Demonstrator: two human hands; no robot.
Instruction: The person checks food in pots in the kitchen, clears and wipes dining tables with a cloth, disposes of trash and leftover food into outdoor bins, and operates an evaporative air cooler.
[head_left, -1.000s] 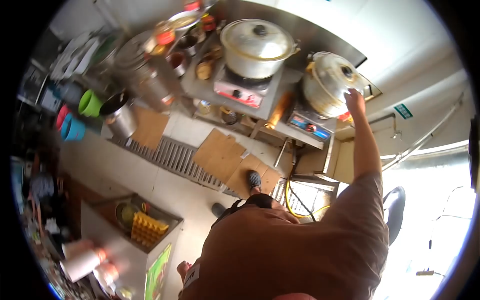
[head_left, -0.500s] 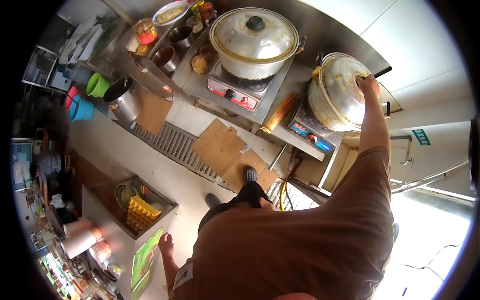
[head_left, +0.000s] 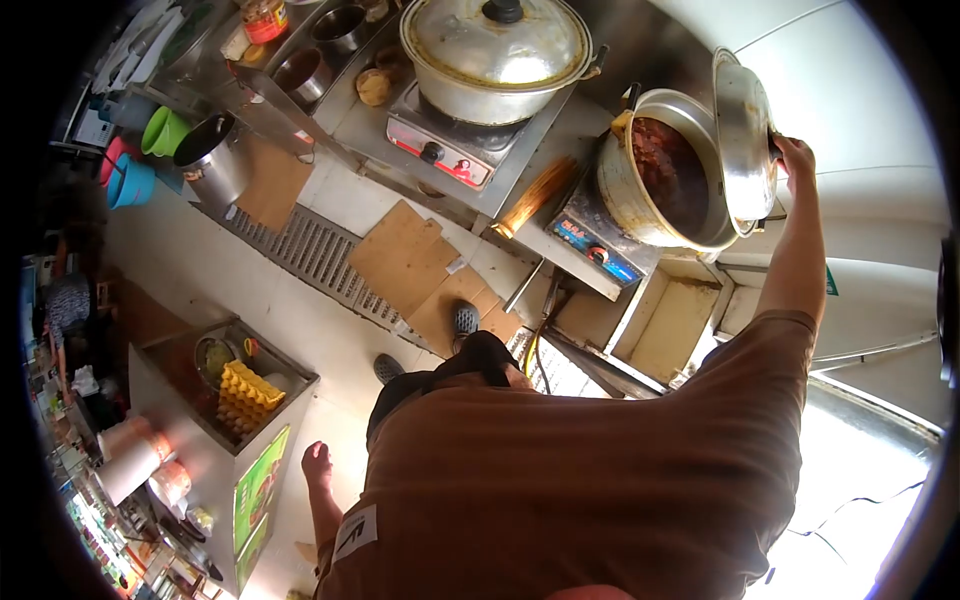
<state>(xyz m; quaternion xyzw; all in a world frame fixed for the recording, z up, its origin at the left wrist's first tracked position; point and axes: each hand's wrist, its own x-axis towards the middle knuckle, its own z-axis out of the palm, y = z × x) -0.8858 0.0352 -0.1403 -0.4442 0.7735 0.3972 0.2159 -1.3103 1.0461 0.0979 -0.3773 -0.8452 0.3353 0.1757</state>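
Observation:
My right hand point(head_left: 795, 160) is closed on the knob of a metal pot lid point(head_left: 742, 130). The lid is tilted up on its edge at the right side of a large pot point(head_left: 618, 175), seemingly close to its rim. Inside that pot lies dark reddish-brown food in liquid point(head_left: 665, 165). The pot sits on a black burner with a blue control panel point(head_left: 590, 248). Down by my left side hangs my left hand point(head_left: 317, 465), its fingers loosely curled with nothing visible in them.
Left of the open pot, a second lidded pot point(head_left: 490, 60) stands on another burner point(head_left: 440, 145). A bamboo brush point(head_left: 535, 200) lies between them. Cardboard point(head_left: 395, 245) covers part of the floor grate point(head_left: 310, 250). A cabinet with egg trays point(head_left: 248, 395) stands at my left.
My right hand has lifted the lid off the right pot and swung it rightward, uncovering the food. My view has shifted, and my left hand still hangs by my side.

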